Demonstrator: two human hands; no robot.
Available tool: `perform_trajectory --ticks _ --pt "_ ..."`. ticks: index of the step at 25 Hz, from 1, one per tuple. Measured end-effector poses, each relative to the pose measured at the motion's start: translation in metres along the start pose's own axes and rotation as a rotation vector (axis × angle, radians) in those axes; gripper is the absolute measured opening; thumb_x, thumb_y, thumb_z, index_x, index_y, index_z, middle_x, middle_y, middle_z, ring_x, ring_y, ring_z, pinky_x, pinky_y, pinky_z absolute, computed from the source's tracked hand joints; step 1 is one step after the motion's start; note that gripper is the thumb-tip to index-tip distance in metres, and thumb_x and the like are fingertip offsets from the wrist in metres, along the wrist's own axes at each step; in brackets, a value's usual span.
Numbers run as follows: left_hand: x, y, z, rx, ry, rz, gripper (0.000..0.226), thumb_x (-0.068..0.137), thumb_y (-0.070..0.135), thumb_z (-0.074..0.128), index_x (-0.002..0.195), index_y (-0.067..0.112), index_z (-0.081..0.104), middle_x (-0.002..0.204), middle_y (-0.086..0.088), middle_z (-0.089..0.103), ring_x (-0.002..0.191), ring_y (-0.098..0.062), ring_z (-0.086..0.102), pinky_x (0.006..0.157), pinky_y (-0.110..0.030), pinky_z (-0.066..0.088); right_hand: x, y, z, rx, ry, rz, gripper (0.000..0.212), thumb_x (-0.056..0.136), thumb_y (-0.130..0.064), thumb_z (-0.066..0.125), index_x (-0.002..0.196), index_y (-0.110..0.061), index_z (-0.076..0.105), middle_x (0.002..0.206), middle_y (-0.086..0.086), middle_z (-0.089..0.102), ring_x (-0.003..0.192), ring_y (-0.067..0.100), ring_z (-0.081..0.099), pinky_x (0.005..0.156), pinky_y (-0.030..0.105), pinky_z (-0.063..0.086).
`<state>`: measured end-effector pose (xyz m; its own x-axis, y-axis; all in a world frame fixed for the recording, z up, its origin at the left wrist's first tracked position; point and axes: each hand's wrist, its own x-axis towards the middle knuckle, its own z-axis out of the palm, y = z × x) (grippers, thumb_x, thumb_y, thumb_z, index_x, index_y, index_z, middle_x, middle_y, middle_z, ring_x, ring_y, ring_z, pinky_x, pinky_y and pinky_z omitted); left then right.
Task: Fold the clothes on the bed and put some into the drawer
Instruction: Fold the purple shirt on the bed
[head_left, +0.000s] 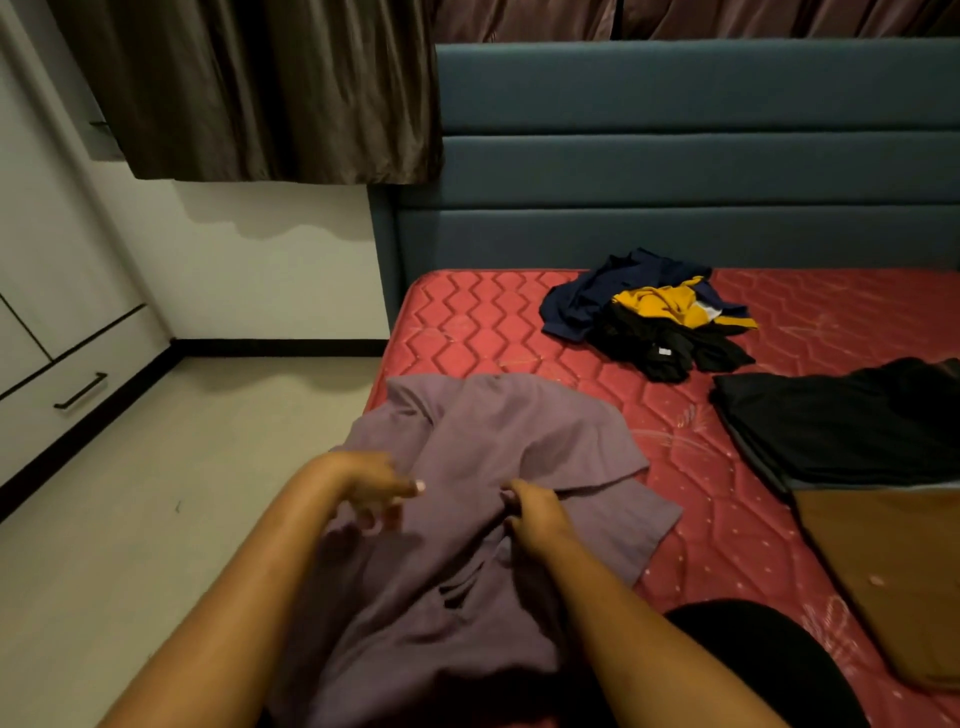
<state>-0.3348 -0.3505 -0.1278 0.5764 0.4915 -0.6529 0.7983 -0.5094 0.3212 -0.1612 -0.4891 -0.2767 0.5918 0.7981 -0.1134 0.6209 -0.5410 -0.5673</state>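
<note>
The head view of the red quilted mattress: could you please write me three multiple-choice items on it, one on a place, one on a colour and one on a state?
1. Where does the crumpled pile of navy, yellow and black clothes lie?
A. On the red quilted mattress, near the teal padded headboard
B. On the floor
C. In a drawer

2. What colour is the rumpled short-sleeved shirt nearest the camera?
A. White
B. Purple
C. Green

3. What is the right hand doing?
A. Resting flat on the mattress
B. Holding a hanger
C. Pinching the shirt's cloth

Answers: 1 A, the pile sits on the mattress just before the headboard; 2 B, its cloth is a dull purple; 3 C, its fingers curl round a fold of the shirt.
</note>
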Motion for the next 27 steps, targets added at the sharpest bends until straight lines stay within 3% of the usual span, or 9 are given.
perform_trajectory --ticks 2,8,15,17,19,21,23,25,27 --pt "0.028 0.014 0.038 0.102 0.165 0.171 0.035 0.091 0.039 0.061 0.109 0.009 0.065 0.114 -0.01 0.067 0.09 -0.023 0.063 0.081 -0.032 0.049 0.004 -0.002 -0.001 -0.057 0.019 -0.027 0.035 0.09 -0.011 0.052 0.124 -0.013 0.061 0.126 0.012 0.062 0.116 0.03 0.057 0.094 0.033 0.043" --pt "0.066 0.059 0.114 -0.014 0.525 0.23 0.066 0.084 0.042 0.063 0.141 0.021 0.038 0.134 -0.006 0.054 0.12 -0.027 0.054 0.092 -0.036 0.045 0.016 -0.013 -0.029 -0.25 0.267 -0.435 0.014 0.066 -0.01 0.063 0.078 -0.009 0.07 0.076 0.013 0.062 0.073 0.034 0.058 0.072 0.031 0.036" --pt "0.049 0.086 0.038 -0.066 0.926 0.142 0.047 0.091 0.01 0.044 0.136 0.023 0.047 0.122 -0.015 0.062 0.111 -0.036 0.058 0.086 -0.04 0.046 0.027 -0.062 -0.086 0.485 0.562 -0.173 0.025 0.095 -0.005 0.035 0.11 0.002 0.054 0.083 0.016 0.055 0.076 0.022 0.049 0.066 0.032 0.034" --pt "0.04 0.074 0.007 0.035 1.059 0.081 0.043 0.089 0.008 0.046 0.129 0.022 0.053 0.12 -0.013 0.061 0.112 -0.034 0.057 0.086 -0.039 0.047 0.028 -0.069 -0.113 0.614 0.451 -0.225 0.013 0.096 0.0 0.045 0.104 -0.004 0.055 0.08 0.007 0.053 0.071 0.017 0.049 0.064 0.029 0.034" --pt "0.036 0.048 -0.021 0.137 1.123 -0.049 0.035 0.087 0.011 0.05 0.12 0.02 0.056 0.121 -0.011 0.057 0.113 -0.032 0.053 0.084 -0.039 0.048 0.024 -0.07 -0.144 0.515 0.013 -0.231 0.014 0.091 -0.013 0.063 0.104 -0.014 0.058 0.09 0.0 0.058 0.077 0.011 0.055 0.069 0.024 0.044" --pt "0.047 0.016 -0.049 0.09 0.993 -0.22 0.033 0.089 0.012 0.051 0.121 0.016 0.057 0.126 -0.013 0.056 0.116 -0.033 0.054 0.088 -0.04 0.048 0.027 -0.068 -0.166 -0.041 -0.415 -0.053 0.041 0.086 -0.026 0.071 0.121 -0.011 0.056 0.11 0.004 0.059 0.094 0.018 0.057 0.081 0.027 0.048" --pt "0.056 -0.004 -0.072 0.035 0.716 -0.343 0.035 0.088 0.017 0.055 0.122 0.008 0.061 0.13 -0.017 0.058 0.117 -0.034 0.058 0.095 -0.041 0.049 0.046 -0.057 -0.173 -0.566 -0.532 0.073 0.049 0.089 -0.028 0.065 0.129 -0.002 0.054 0.124 0.012 0.058 0.098 0.025 0.057 0.084 0.032 0.049" --pt "0.06 0.006 -0.104 -0.085 0.53 -0.275 0.037 0.089 0.019 0.058 0.121 0.001 0.062 0.129 -0.02 0.059 0.116 -0.035 0.058 0.098 -0.042 0.048 0.082 -0.059 -0.203 -0.62 -0.275 0.092 0.037 0.094 -0.019 0.056 0.123 0.003 0.059 0.126 0.018 0.06 0.096 0.026 0.058 0.086 0.036 0.048" --pt "0.048 0.046 -0.159 -0.32 0.747 -0.127 0.034 0.093 0.015 0.051 0.123 0.0 0.059 0.129 -0.023 0.057 0.115 -0.038 0.056 0.096 -0.039 0.047 0.108 -0.086 -0.268 -0.185 0.288 0.102 0.029 0.093 -0.007 0.049 0.116 0.003 0.064 0.123 0.02 0.062 0.103 0.028 0.061 0.088 0.034 0.047"
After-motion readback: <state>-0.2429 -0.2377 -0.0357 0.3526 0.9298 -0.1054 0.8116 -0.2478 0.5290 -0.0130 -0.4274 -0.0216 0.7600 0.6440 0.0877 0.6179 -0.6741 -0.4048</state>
